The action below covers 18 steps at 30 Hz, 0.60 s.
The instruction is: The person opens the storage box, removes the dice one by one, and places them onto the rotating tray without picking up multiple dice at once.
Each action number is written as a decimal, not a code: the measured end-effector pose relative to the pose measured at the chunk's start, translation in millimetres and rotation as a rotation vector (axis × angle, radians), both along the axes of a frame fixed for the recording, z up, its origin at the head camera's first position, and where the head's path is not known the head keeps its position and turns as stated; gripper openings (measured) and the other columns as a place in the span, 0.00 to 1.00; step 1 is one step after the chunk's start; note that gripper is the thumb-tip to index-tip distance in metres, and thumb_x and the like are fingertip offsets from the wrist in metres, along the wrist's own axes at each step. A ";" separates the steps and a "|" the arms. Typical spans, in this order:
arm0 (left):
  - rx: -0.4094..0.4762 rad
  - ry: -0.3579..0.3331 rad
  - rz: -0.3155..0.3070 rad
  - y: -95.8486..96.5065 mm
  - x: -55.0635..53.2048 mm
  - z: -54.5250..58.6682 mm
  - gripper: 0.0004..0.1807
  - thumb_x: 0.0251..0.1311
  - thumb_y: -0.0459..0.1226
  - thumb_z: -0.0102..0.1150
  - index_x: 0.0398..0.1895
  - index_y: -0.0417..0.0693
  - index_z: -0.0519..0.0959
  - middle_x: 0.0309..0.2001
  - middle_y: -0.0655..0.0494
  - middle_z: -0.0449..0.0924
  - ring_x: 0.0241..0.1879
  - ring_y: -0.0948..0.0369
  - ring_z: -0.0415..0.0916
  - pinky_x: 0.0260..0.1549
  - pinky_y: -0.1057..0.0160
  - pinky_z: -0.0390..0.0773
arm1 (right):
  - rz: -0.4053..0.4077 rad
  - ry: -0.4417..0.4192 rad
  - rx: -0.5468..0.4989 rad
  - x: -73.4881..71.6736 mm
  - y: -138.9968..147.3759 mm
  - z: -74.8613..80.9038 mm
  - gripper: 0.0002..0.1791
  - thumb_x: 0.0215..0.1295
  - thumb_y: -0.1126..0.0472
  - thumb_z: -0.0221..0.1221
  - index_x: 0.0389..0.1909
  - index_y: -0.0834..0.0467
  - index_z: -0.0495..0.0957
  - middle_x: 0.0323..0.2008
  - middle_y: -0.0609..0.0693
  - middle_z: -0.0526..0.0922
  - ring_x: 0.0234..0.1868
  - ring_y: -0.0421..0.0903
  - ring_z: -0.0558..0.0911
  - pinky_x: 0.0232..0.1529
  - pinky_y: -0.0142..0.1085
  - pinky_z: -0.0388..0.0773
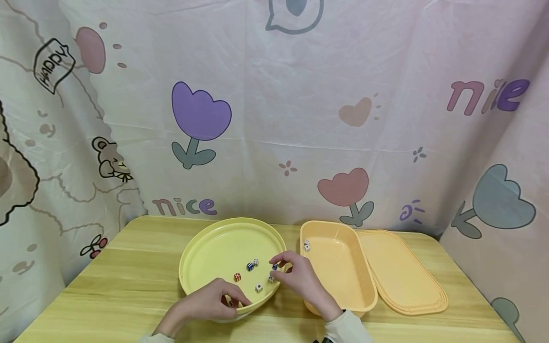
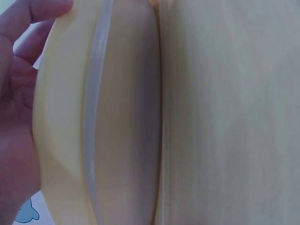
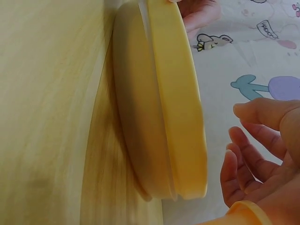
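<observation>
A round yellow tray (image 1: pixel 214 247), raised on a paler base, holds several small dice: a red die (image 1: pixel 237 277), a blue die (image 1: pixel 250 267) and white ones such as the die (image 1: pixel 259 287) near the front. My left hand (image 1: pixel 210 300) rests at the tray's near-left rim, fingers bent over the inside. Part of a die (image 1: pixel 230 303) shows between its thumb and forefinger. Over the right rim hovers my right hand (image 1: pixel 298 276), thumb and forefinger apart. Another blue die (image 1: pixel 275 267) shows in that gap; the right wrist view shows nothing in the fingers (image 3: pixel 248 145).
Right of the tray stands an orange rectangular box (image 1: pixel 339 267) with a couple of white dice (image 1: pixel 306 245) at its far left. Its flat lid (image 1: pixel 403 271) lies beside it. A patterned curtain (image 1: pixel 274 119) rises behind the wooden table (image 1: pixel 107 286).
</observation>
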<state>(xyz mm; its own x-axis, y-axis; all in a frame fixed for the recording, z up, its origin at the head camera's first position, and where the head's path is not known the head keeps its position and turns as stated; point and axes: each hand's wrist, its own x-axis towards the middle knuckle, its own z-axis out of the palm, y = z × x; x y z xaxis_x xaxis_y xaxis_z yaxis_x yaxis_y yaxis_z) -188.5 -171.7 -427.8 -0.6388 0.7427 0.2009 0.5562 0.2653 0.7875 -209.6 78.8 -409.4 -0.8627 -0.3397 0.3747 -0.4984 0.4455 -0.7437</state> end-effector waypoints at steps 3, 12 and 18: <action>0.005 -0.003 -0.005 0.4 0.0 0.1 0.15 0.50 0.26 0.59 0.41 0.44 0.86 0.35 0.67 0.81 0.32 0.73 0.74 0.30 0.67 0.79 | 0.013 -0.001 -0.003 1.0 0.8 1.4 0.09 0.55 0.67 0.67 0.37 0.64 0.83 0.36 0.53 0.82 0.38 0.50 0.78 0.33 0.32 0.76; 0.025 -0.023 -0.019 0.7 -0.2 -1.6 0.15 0.50 0.25 0.59 0.42 0.43 0.86 0.36 0.66 0.82 0.33 0.72 0.75 0.31 0.67 0.80 | 0.005 0.023 0.059 -8.6 10.7 22.2 0.09 0.59 0.65 0.64 0.40 0.63 0.83 0.37 0.51 0.83 0.39 0.50 0.79 0.36 0.34 0.76; 0.018 -0.030 -0.011 0.0 0.7 -0.8 0.15 0.50 0.25 0.58 0.41 0.43 0.86 0.36 0.67 0.81 0.33 0.72 0.75 0.31 0.67 0.80 | -0.049 0.065 0.072 -28.6 24.6 42.1 0.07 0.61 0.66 0.63 0.39 0.63 0.83 0.35 0.49 0.83 0.37 0.46 0.79 0.36 0.35 0.76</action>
<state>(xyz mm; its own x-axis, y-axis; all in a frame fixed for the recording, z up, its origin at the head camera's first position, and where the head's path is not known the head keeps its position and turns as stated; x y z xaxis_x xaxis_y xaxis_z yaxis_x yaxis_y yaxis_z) -187.8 -171.7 -428.6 -0.6368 0.7460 0.1947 0.5347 0.2454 0.8087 -238.2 103.4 -367.2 -0.8533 -0.3259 0.4070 -0.5214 0.5212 -0.6757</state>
